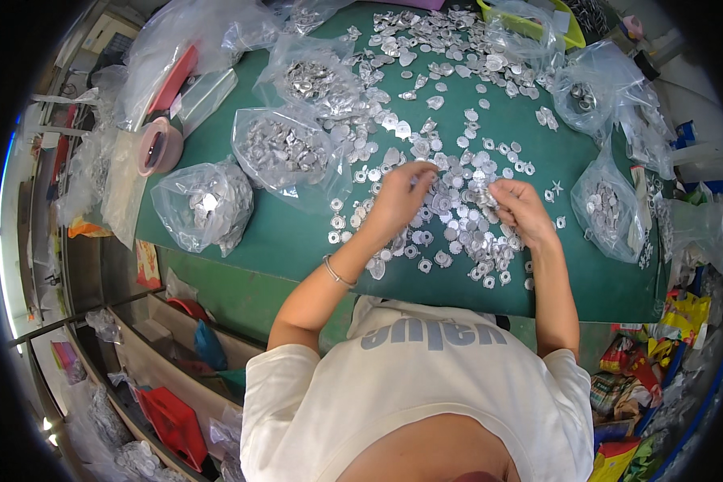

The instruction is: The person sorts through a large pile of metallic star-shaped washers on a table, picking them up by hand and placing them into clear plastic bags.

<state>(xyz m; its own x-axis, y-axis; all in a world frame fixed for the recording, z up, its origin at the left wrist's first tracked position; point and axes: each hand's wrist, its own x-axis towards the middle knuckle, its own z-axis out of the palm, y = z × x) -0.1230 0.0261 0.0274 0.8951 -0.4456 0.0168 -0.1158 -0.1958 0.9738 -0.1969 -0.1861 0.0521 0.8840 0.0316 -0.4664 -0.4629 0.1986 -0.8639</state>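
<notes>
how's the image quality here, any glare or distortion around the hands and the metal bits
Head view: strong fisheye bend, so the green mat edges curve and the corners go black. Light is even and bright with soft shadows. Glare glints off the metal pieces and the plastic bags. The left hand and right hand are fairly sharp at centre; clutter near the rim is smeared.

Both hands work in the pile of small silver metal pieces [466, 217] on the green table [297, 233]: left hand [402, 197] and right hand [518, 205] pinch pieces, clear bags of pieces [285, 149] left of the pile.
</notes>
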